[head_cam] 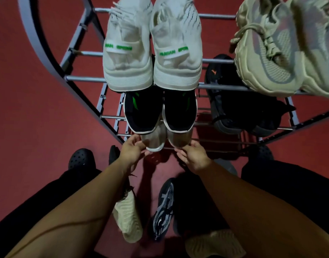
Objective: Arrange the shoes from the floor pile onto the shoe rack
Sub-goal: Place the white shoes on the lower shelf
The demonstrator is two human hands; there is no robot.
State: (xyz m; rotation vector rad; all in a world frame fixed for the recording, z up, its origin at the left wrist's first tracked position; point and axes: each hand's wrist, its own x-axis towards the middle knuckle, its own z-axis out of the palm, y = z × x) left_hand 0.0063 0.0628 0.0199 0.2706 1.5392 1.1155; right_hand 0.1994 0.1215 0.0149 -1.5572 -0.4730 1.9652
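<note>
Settling a pair of pale beige knit sneakers (160, 140) onto a low tier of the grey metal tube shoe rack (81, 78), the person is working with both hands at the rack's front edge. To do this step well, the heels should be coming level with each other and square to the front rail, soles bearing on two rails so neither shoe is tipping through the gap, toes tucked under the tier above.

The left hand (132, 149) is cupping the heel of the left beige shoe, fingers (136, 139) loosely curled round its outer side. The right hand (194, 155) is doing the same on the other heel, fingers bent round it, thumb reaching underneath. Neither grip looks tight; I am judging this as nudging more than carrying.

Directly above, black sneakers with green flashes and white soles (160, 110) are sitting on the next tier, and white knit sneakers with green heel labels (152, 53) are topping the left side. Toward the right edge, sage-green chunky sneakers (282, 49) are sitting up top, with dark shoes with an orange mark (240, 101) below them.

Still waiting on the red floor (29, 118): a cream ribbed shoe (128, 218), a navy mesh shoe (164, 207) and another cream shoe (214, 244).
</note>
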